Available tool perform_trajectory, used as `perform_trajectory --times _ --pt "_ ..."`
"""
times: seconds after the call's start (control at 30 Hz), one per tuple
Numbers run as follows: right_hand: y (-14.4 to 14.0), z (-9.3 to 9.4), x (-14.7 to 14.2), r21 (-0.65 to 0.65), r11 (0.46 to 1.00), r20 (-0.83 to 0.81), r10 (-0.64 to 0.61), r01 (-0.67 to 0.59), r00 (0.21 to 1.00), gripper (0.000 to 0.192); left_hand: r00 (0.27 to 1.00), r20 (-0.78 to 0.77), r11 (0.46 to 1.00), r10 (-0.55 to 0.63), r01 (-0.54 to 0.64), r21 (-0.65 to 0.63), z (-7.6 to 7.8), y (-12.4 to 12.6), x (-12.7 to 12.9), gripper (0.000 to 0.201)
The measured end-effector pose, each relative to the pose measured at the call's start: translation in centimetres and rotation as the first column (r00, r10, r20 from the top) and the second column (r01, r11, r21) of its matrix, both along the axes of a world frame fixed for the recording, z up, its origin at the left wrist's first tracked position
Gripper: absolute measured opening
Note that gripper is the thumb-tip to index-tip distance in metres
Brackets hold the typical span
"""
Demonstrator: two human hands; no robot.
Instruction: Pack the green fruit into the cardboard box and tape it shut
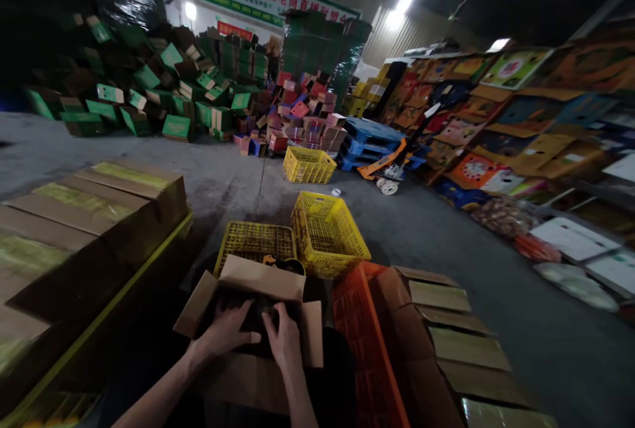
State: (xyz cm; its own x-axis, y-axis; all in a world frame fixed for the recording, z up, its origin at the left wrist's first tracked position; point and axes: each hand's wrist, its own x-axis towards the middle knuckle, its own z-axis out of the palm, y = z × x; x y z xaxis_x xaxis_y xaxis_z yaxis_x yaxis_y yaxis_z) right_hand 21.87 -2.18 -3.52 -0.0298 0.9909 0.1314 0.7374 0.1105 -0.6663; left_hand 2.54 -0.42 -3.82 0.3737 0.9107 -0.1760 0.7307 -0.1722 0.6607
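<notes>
An open cardboard box [258, 279] with its flaps spread stands right in front of me. My left hand [227, 330] and my right hand [284, 341] both reach into it and press on its dark contents [258, 312], fingers spread. What the dark contents are I cannot tell. Beyond the box sit two yellow plastic crates [327, 233], one lying flat and one tilted.
Sealed taped cartons [94, 216] are stacked at my left. An orange crate [360, 335] and open cartons [436, 322] stand at my right. Further off: a third yellow crate [308, 165], blue pallets [372, 140], a pallet jack [389, 170], heaps of green and coloured boxes.
</notes>
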Motion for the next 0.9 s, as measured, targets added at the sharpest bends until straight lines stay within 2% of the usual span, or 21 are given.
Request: perform_trajectory --times 0.1,0.2,0.3,0.43,0.53,0.63,0.73,0.8,0.9 --pt "-0.3 0.8 0.2 0.025 1.000 -0.136 -0.004 0.007 0.991 0.036 0.998 0.066 0.999 -0.015 0.017 -0.029 -0.7 0.1 0.2 0.069" --pt "-0.4 1.3 0.4 0.028 0.999 -0.193 -0.040 0.046 0.980 0.046 0.980 0.167 0.994 0.109 -0.110 -0.007 -1.3 0.1 0.4 0.049" --pt "-0.5 1.5 0.6 0.034 0.995 -0.222 -0.087 0.097 0.971 0.054 0.916 0.335 0.970 0.222 -0.244 0.024 -1.5 0.0 0.2 0.037" --pt "0.0 2.1 1.0 0.029 0.991 -0.265 -0.116 0.128 0.957 0.058 0.811 0.463 0.903 0.358 -0.426 0.049 -1.0 -0.1 -0.3 0.039" --pt "0.9 2.5 1.1 0.013 0.991 -0.296 -0.124 0.134 0.947 0.060 0.783 0.483 0.857 0.393 -0.502 0.117 -0.4 0.6 0.0 0.043" --pt "1.9 2.6 1.2 0.002 0.986 -0.307 -0.160 0.169 0.938 0.062 0.791 0.485 0.844 0.374 -0.507 0.177 0.3 2.0 0.5 0.045" --pt "2.3 2.2 1.7 -0.032 0.963 -0.296 -0.265 0.267 0.918 0.064 0.811 0.477 0.868 0.339 -0.466 0.174 1.0 3.1 0.8 0.048" --pt "2.3 2.0 2.1 -0.042 0.945 -0.267 -0.322 0.323 0.908 0.064 0.836 0.473 0.914 0.278 -0.382 0.138 1.2 3.3 0.9 0.050" --pt "2.9 1.9 2.6 0.000 0.957 -0.247 -0.282 0.291 0.927 0.050 0.886 0.447 0.978 0.124 -0.185 0.095 0.9 3.5 1.3 0.057"
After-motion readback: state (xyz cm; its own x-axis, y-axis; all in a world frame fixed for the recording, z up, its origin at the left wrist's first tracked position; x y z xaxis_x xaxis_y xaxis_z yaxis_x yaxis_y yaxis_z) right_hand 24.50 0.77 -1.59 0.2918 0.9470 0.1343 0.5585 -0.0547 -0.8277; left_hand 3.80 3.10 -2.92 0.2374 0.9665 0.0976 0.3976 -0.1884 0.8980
